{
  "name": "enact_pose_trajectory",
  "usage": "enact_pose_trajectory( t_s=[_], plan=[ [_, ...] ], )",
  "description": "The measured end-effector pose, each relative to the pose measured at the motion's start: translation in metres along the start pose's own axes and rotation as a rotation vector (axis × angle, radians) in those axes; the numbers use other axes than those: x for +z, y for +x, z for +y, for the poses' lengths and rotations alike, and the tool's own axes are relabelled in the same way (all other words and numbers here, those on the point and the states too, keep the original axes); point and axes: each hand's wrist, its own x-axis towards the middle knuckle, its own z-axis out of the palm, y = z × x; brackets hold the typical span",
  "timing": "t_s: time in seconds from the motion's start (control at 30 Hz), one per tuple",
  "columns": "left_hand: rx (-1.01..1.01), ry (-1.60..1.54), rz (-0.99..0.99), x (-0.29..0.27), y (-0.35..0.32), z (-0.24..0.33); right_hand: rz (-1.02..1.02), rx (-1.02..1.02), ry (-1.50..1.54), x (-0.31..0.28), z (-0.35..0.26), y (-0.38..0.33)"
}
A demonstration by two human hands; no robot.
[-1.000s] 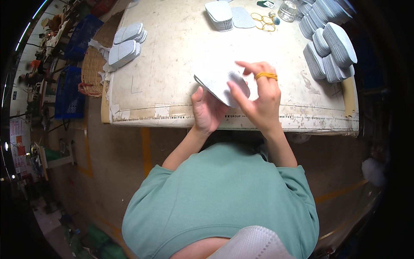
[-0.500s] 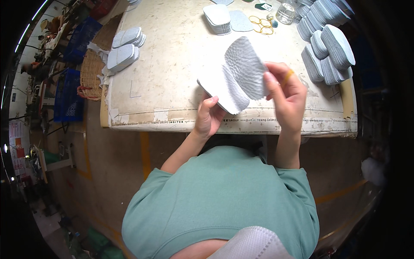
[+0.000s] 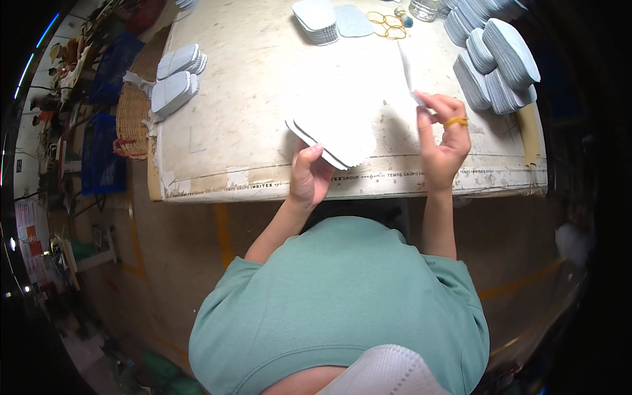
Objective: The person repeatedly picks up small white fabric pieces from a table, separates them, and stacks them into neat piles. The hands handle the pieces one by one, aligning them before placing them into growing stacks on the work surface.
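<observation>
The left hand has its fingers closed on a small stack of white insoles, held just above the thumb. The right hand pinches one thin insole that stands up on its edge above the fingertips. A yellow band sits on those fingers. To do this well, keep the stack edges even and hold the thin one gently. The pale surface has more insole piles, and a basket hangs off to the left.
</observation>
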Motion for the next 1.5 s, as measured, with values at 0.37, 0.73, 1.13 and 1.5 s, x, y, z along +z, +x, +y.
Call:
enact_pose_trajectory(
  t_s=[0.37,0.73,1.13,1.5],
  plan=[
    [0.02,0.06,0.023,0.01,0.0,0.0,-0.215,0.385,0.376,0.008,-0.016,-0.018],
    [0.021,0.096,0.017,0.005,0.003,-0.001,-0.186,0.4,0.245,0.016,-0.005,-0.034],
    [0.056,0.161,0.044,0.007,0.004,-0.002,0.14,-0.198,-0.339,0.007,-0.012,-0.006],
    [0.009,0.005,-0.008,0.011,0.004,0.002,0.011,0.178,0.13,0.014,-0.013,-0.017]
  ],
)
